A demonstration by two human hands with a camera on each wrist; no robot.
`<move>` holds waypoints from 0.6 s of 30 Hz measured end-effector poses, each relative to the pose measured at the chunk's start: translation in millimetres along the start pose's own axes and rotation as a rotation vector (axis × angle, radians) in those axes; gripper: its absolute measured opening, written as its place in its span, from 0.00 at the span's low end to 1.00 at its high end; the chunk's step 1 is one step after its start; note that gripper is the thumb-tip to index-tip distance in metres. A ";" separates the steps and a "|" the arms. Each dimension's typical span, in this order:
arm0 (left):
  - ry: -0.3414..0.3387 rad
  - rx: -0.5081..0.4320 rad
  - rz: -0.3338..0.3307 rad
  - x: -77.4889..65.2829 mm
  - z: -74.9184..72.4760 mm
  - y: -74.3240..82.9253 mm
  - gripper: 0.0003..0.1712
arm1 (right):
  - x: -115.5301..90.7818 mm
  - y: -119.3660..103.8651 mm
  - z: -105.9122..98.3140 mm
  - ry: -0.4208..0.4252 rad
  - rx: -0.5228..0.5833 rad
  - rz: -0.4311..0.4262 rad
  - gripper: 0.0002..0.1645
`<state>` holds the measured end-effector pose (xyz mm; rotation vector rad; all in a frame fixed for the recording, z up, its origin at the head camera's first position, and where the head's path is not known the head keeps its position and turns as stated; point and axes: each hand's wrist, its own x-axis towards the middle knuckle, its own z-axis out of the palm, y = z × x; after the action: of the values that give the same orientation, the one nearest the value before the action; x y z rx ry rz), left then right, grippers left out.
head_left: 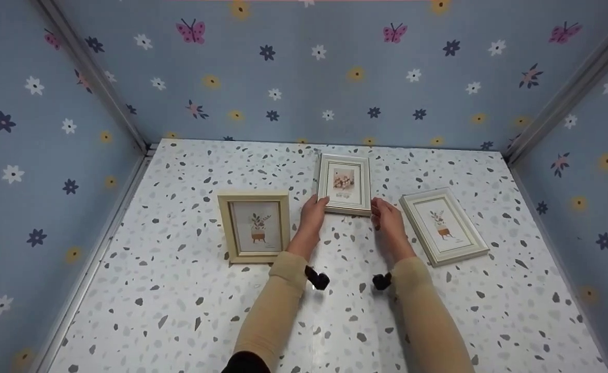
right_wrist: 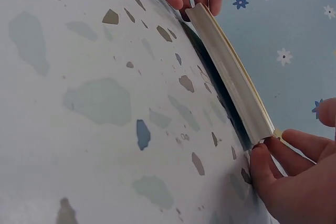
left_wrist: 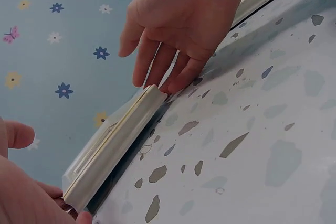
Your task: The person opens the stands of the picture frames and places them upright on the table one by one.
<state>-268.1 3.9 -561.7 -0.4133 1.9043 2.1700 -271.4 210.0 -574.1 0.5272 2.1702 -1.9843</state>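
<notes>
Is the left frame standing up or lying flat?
Standing: in the head view, the left frame looks wider at its top than its base.

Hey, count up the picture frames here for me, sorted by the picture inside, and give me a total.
Potted-plant frames: 2
Frame with a pinkish cluster picture: 1
Total: 3
</notes>
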 end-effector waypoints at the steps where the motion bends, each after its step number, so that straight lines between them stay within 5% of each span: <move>1: 0.000 -0.001 -0.005 0.0 -0.4 0.1 0.37 | 1.6 0.7 -0.2 -0.007 0.053 0.006 0.31; 7: 0.040 0.003 0.062 -1.1 -1.8 -2.9 0.30 | 6.0 3.7 0.8 -0.013 0.343 0.049 0.30; 10: 0.105 0.021 0.083 -1.8 -1.6 -5.2 0.26 | 6.0 4.8 0.6 0.025 0.315 0.040 0.27; 14: 0.203 -0.021 0.028 -0.8 -1.7 -7.0 0.22 | 4.6 6.6 0.0 0.046 0.285 0.000 0.26; 18: 0.219 -0.230 -0.035 1.6 -2.7 -7.7 0.22 | 3.1 6.9 -2.1 0.036 0.295 -0.037 0.27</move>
<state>-266.8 2.2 -569.8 -0.7483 1.7365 2.4161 -271.6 213.0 -581.5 0.5685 1.9279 -2.3483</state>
